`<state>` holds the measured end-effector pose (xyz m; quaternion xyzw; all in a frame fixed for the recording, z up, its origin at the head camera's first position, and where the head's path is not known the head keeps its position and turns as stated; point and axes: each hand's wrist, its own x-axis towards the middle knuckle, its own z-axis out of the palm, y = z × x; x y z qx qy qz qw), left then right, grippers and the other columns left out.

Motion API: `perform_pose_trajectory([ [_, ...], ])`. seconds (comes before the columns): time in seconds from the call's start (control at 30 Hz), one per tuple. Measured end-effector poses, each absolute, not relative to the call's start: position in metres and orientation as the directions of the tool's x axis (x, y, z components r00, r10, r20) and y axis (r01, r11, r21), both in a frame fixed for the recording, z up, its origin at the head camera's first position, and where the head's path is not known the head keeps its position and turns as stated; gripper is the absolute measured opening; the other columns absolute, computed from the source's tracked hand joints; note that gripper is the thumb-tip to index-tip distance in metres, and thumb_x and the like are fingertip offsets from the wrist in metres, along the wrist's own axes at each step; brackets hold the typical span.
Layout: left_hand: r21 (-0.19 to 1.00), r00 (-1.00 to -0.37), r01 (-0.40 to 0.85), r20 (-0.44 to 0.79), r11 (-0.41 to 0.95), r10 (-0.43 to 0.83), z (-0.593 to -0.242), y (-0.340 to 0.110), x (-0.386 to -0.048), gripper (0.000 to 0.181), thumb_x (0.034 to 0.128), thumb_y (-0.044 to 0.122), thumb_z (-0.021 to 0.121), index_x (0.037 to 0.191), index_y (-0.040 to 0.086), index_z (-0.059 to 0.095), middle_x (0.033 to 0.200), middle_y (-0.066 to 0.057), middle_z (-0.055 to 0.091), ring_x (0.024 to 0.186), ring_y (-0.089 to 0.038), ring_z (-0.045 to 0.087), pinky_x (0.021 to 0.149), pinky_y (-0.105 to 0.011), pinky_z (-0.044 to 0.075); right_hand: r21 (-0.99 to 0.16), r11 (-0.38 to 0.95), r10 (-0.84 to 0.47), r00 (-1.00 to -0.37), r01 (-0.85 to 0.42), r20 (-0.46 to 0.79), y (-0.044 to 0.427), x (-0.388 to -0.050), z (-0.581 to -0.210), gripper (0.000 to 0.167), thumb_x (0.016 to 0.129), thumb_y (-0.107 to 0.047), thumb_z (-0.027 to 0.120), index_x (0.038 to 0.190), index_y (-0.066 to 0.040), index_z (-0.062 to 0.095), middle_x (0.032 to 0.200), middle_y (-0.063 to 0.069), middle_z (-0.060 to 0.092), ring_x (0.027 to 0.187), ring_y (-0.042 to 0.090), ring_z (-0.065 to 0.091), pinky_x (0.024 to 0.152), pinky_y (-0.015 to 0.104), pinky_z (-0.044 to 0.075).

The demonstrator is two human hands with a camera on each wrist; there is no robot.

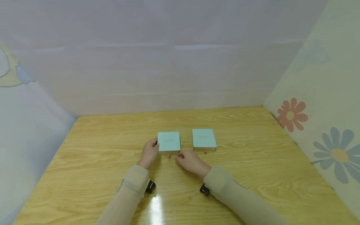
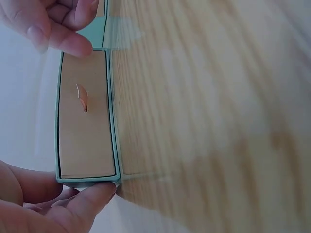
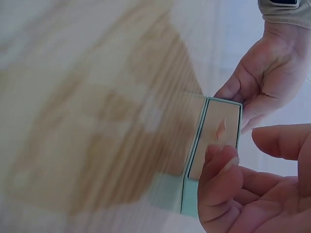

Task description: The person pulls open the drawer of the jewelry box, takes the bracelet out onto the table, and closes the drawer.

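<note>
Two pale turquoise boxes with tan drawer fronts lie side by side, a gap between them: the left box (image 1: 168,141) and the right box (image 1: 204,138). From the front of each sticks a small pull tab. My left hand (image 1: 149,153) grips the left end of the left box, its thumb and fingers round the edge, as the left wrist view shows (image 2: 58,206). Just before that box's front right corner hovers my right hand (image 1: 192,162), fingers loosely bent, thumb apart and holding nothing (image 3: 257,194). The left box's drawer front (image 2: 86,141) is flush with its sleeve.
The boxes rest on a wood-grain table (image 1: 92,175). A pale cloth wall (image 1: 168,78) stands behind it, and a panel with printed flowers (image 1: 292,115) is on the right. Black wrist devices (image 1: 150,186) are strapped beneath both sleeves.
</note>
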<state>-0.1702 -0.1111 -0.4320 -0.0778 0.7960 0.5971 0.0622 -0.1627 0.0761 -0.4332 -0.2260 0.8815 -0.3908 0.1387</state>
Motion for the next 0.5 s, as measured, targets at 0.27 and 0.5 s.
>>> perform_pose_trajectory([
  [0.27,0.942,-0.979,-0.205,-0.195,0.266,-0.063,-0.433,-0.110,-0.171,0.044,0.1038,0.000,0.037,0.145,-0.013,0.030,0.149,-0.028,0.032,0.139,-0.041,0.028,0.110,-0.049,0.029,-0.783,0.553,-0.521,-0.852,-0.284,-0.059,0.067,-0.164,-0.435,0.032,0.099,-0.009,0.054,0.071,0.003,0.063,0.052,-0.006,0.034,0.045,0.006,0.028,0.047,0.020,0.028],
  [0.5,0.940,-0.976,-0.216,-0.202,0.264,-0.079,-0.434,-0.109,-0.173,0.043,0.1037,0.000,0.038,0.145,-0.011,0.032,0.148,-0.027,0.035,0.138,-0.040,0.030,0.109,-0.049,0.031,-0.782,0.583,-0.515,-0.845,-0.221,-0.145,0.061,-0.164,-0.433,0.043,0.099,-0.010,0.052,0.057,-0.010,0.046,0.048,-0.006,0.031,0.043,0.007,0.027,0.045,0.021,0.027],
])
